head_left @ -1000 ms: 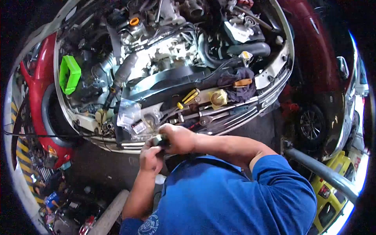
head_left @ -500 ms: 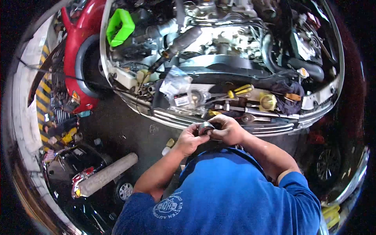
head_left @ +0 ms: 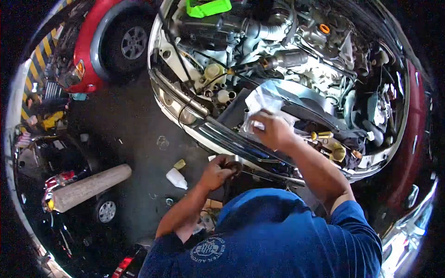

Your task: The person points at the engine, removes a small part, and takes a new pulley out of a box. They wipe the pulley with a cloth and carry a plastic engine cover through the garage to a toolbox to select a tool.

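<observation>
"Dark garage floor (head_left: pixel 139 120), bright engine bay (head_left: pixel 306 60) ahead! Where's the round part (head_left: pixel 236 167)?"

"In my left grip (head_left: pixel 219 172), fingers curled closed around it, near the front bumper (head_left: pixel 222 139)."

"And the other?"

"My right grip (head_left: pixel 273 131) is at the clear bag (head_left: pixel 264 98), fingers partly bent; whether they're holding anything, I can't tell. Yellow-handled tool (head_left: pixel 322 135) beyond my forearm!"
</observation>
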A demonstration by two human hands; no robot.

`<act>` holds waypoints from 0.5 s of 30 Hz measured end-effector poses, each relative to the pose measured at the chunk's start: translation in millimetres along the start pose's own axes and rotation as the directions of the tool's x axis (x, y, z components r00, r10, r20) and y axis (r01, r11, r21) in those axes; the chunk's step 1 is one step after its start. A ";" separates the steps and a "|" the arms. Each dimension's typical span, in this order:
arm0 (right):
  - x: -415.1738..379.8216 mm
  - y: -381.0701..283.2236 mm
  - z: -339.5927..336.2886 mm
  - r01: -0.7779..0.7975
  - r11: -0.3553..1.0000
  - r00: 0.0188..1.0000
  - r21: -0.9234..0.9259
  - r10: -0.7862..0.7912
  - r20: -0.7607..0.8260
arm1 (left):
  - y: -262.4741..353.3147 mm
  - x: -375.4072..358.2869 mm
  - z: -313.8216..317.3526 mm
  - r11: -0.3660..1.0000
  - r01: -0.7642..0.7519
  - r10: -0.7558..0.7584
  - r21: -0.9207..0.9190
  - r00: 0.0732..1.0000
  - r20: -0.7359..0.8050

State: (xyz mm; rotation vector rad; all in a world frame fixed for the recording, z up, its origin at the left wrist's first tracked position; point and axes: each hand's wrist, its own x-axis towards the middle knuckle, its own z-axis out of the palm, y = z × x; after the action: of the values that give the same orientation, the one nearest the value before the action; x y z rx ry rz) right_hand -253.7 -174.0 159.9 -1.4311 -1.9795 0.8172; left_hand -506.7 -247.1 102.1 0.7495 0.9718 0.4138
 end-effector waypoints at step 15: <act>116.5 0.3 9.6 0.023 0.933 0.985 -0.359 0.040 0.167 | -16.3 -16.8 -59.0 0.981 -0.052 0.091 0.185 0.973 -0.211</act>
State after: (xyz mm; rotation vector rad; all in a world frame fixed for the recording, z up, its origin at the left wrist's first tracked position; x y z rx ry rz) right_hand -292.6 -63.8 163.6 -1.6175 -2.3500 0.6188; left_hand -566.0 -246.1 79.6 0.9166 1.2026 0.4838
